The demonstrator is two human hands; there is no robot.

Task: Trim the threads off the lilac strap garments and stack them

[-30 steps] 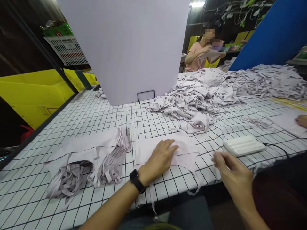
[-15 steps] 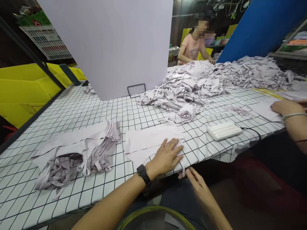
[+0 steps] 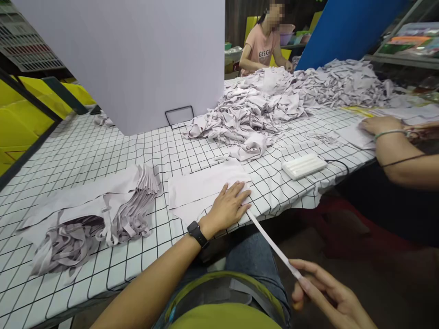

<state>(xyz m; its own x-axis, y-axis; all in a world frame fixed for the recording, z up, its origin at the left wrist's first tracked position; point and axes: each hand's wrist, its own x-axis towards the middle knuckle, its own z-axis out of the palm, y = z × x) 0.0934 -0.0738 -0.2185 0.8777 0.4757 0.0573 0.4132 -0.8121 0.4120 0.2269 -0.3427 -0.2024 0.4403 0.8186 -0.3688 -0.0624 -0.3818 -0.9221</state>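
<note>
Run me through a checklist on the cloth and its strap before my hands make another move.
1. Left hand bearing on the cloth piece: ok, palm down.
2. Right hand gripping the pale strap: ok, pinched in the fingers.
3. Pale strap pulled straight: ok.
4. Its far end sewn firmly: cannot tell, the join is not clear by the left hand.
5. Cloth piece apart from the stack: ok, bare grid between.
6. Bunched straps on the stack untangled: not ok, heaped together.

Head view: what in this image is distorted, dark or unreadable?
Head view: grid lines on the tablecloth curve, suggesting wide-angle distortion; the space below its right side is murky; the face of the far person is pixelated; the strap in the right hand reads clearly.
</note>
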